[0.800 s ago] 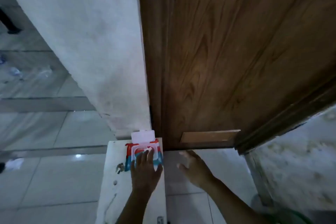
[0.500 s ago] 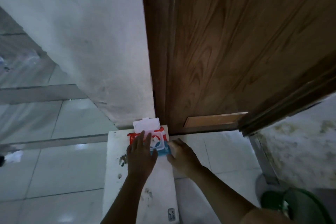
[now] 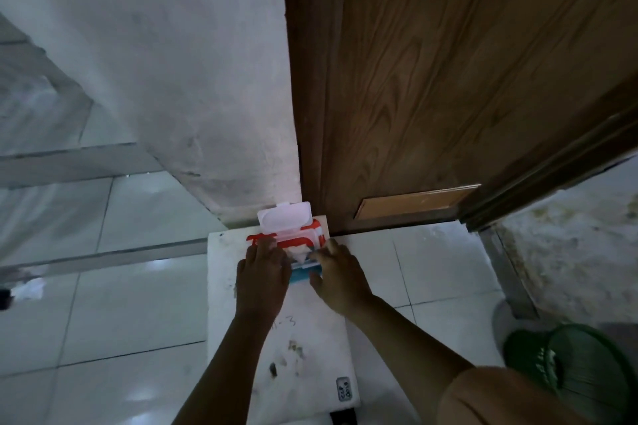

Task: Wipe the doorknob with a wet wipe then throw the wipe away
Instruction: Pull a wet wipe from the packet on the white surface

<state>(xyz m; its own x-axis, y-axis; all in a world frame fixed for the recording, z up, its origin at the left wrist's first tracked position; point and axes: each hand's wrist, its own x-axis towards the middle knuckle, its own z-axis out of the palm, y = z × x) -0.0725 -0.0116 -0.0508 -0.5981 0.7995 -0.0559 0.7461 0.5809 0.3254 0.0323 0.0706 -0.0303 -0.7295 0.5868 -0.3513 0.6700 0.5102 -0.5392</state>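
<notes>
Head view: red, white and teal soft plastic wipe pack, clear rigid flip lid open, is set on a white scuffed slab at the wood-grain door foot. A white wet wipe is bunched at the pack opening. Left hand is pressed flat on the pack. Right hand fingertips are placed at the wipe; pinch cannot be confirmed. Wipe is judged light, limp, damp, tear-prone: take by the raised tuft. Doorknob not seen.

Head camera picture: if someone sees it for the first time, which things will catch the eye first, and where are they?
The red and white wet wipe pack stands out first, low in the centre on a white board, its clear lid flipped open. The left hand rests on the pack while the right hand reaches the white wipe poking from the opening. The brown wooden door fills the upper right.
</notes>
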